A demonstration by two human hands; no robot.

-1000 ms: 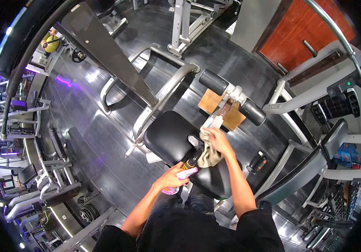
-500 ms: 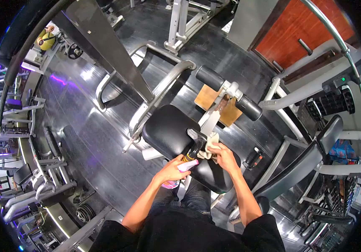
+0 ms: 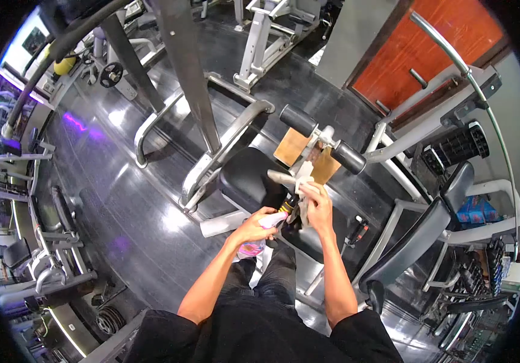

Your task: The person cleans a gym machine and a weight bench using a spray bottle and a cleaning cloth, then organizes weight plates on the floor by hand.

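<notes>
Head view, centre of frame: the right hand (image 3: 317, 204) has its fingers closed on a beige cloth (image 3: 302, 180), pressing it flat against the metal arm below the roller pads (image 3: 347, 157), seemingly for firm rubbing contact. Just left, the left hand (image 3: 253, 228) wraps a pink spray bottle (image 3: 249, 248), with the nozzle aimed toward the cloth over the black seat pad (image 3: 243, 176).

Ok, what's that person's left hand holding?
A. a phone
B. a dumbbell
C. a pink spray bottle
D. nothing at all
C: the left hand is wrapped round a pink spray bottle, while the right hand holds a cloth against the machine.
</notes>
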